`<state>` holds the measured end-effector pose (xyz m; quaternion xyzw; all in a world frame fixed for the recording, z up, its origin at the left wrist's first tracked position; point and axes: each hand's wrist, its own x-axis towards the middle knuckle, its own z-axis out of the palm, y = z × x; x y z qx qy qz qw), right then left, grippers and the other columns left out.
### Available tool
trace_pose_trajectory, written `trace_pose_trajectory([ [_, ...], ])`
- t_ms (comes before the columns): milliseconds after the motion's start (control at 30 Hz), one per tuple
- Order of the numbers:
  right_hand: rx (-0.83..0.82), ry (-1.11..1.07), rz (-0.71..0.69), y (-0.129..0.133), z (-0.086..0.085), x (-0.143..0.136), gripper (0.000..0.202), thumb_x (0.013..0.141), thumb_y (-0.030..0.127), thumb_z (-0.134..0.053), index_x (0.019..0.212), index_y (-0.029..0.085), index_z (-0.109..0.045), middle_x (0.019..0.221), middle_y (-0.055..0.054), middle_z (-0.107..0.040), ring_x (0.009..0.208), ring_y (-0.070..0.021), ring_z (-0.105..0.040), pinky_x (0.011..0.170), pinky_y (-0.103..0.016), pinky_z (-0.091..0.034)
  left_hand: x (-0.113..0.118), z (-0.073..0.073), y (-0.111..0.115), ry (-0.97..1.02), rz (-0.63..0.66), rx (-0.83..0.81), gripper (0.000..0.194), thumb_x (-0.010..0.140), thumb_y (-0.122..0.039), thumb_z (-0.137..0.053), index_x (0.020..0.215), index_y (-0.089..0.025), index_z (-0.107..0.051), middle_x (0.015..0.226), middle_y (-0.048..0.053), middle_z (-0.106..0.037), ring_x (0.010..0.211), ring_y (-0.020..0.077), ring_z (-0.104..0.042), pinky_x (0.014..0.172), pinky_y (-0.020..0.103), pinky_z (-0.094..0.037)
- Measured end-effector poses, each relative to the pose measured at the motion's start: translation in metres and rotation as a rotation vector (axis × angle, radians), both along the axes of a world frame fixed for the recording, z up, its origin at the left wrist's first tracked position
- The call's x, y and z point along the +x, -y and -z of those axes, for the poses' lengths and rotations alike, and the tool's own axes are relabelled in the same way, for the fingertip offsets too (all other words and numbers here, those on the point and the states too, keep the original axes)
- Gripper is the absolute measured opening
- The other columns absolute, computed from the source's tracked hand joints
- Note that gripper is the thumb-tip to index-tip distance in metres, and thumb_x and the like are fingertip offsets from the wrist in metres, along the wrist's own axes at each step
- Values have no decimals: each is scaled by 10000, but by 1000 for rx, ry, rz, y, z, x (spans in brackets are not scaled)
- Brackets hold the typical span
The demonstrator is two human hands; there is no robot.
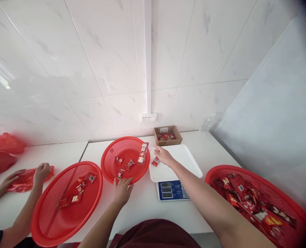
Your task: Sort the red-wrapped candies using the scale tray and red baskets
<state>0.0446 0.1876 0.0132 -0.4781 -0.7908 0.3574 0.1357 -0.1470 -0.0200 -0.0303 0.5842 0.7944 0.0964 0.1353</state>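
My left hand (123, 191) grips the near rim of the middle red basket (106, 162), its fingers over the edge beside a small packet (120, 173). A few more red snack packets lie in that basket. A long red-and-white packet (143, 153), slightly blurred, is at the basket's right side, apart from my hands. Over the left part of the white scale tray (180, 165), my right hand (164, 156) has loosely bent fingers with nothing visible between them. Just below them a small red packet (155, 161) is on the tray.
A basket full of red packets (242, 189) stands at right, another basket (65, 220) at left. Behind the scale (172, 190) is a cardboard box (177, 139) of packets. Another person's hands (40, 172) handle a red plastic bag (23, 181) at far left.
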Motion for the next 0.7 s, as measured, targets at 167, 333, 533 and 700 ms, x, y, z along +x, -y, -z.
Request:
trace_pose_trajectory([
  [167,76,290,-134,20,22,-3,515,772,73,-473,1269,205,-505,1410,-109,-431,1354,-272,-268,998,-415,-331,1,-3,1,-8,5,2,339,887,-325,-428,1165,-250,-608,1133,69,-658,1132,250,-532,1093,571,-106],
  [333,88,396,-130,36,37,19,434,818,51,-391,1190,218,-539,1276,-123,-524,1232,-254,-414,932,-389,-362,0,-1,3,-14,22,15,340,897,-324,-413,1172,-268,-605,1109,66,-663,1106,236,-549,1094,575,-108],
  [533,-28,279,48,30,21,12,280,882,148,-374,1056,104,-588,1042,-181,-627,965,-249,-592,788,-357,-446,-5,2,3,-67,53,-4,344,885,-344,-440,1184,-286,-600,1098,71,-667,1095,234,-554,1093,569,-129],
  [700,-132,-175,93,39,-14,-18,365,915,348,-391,1235,216,-507,1065,-45,-667,873,-137,-635,761,-265,-491,-5,-1,-5,-92,47,-33,364,896,-311,-398,1196,-245,-594,1167,100,-644,1133,268,-534,1075,593,-143],
])
